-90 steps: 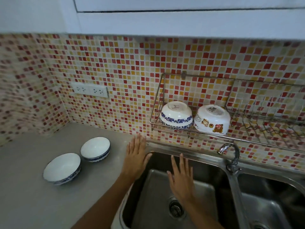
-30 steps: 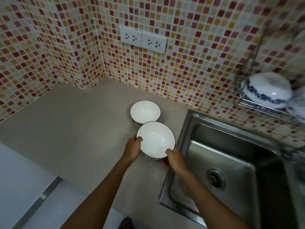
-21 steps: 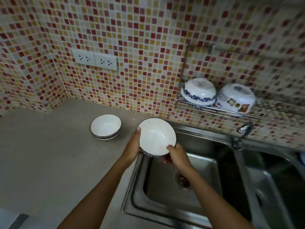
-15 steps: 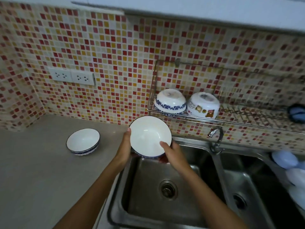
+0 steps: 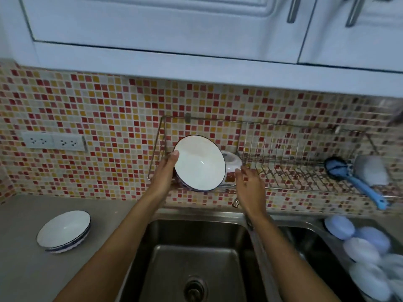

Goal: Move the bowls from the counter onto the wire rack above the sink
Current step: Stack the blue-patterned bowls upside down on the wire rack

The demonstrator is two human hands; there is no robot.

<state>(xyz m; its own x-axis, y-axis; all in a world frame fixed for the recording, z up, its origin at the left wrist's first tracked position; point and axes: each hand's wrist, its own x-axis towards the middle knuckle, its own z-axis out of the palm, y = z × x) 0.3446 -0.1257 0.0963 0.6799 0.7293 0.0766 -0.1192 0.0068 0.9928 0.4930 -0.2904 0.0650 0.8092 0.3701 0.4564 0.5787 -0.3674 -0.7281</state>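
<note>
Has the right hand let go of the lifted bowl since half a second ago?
Yes. The right hand is off the bowl, open beside it by the wire rack; only the left hand holds it.

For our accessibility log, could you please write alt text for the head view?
The left hand holds a tilted white blue-rimmed bowl at the wire wall rack; the open right hand is beside it. Another white bowl sits on the grey counter.

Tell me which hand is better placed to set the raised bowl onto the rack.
Left. The left hand already grips the raised bowl by its rim, right at the wire rack's left end. The right hand is open beside it, holding nothing.
</note>
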